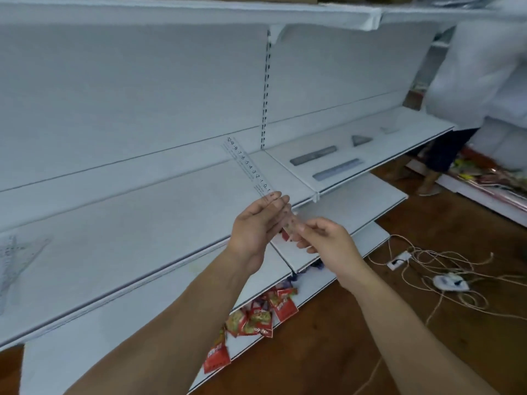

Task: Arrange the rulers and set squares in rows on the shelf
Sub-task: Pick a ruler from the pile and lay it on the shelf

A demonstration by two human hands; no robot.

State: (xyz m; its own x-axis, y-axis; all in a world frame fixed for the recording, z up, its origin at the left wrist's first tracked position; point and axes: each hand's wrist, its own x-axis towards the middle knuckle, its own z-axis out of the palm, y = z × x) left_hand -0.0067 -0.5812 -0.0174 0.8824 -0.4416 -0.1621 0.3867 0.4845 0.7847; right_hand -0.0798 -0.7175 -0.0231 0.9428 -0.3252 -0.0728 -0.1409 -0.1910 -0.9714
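Clear ruler (pixel 247 163): held up in both hands just over the front part of the white shelf (pixel 119 238). Its far end tips up and to the left, and its black numbers show against the back wall.
Right hand (pixel 322 240): pinches the near end of the clear ruler with curled fingers.
Left hand (pixel 256 226): palm turned to the right, fingers almost straight and lying along the middle of the clear ruler. It touches the ruler but is not closed round it.
Snack packets (pixel 256 317): red and green, in a heap on the low shelf under the arms.
Clear set square (pixel 17 252): lies flat on the shelf, far off at the left edge. It is hard to see.
Cords (pixel 427 269): a tangle on the brown floor to the right, with a white plug box (pixel 399 259).
Blue ruler (pixel 338 169): flat near the front of the next part of the shelf, on the right.
Grey ruler (pixel 313 155): flat just behind the blue ruler.
Grey set square (pixel 361 140): flat, further right and back.
Small clear piece (pixel 389 129): further along still; too blurry to tell what it is.
Person in white (pixel 484 67): stands at the far right end.
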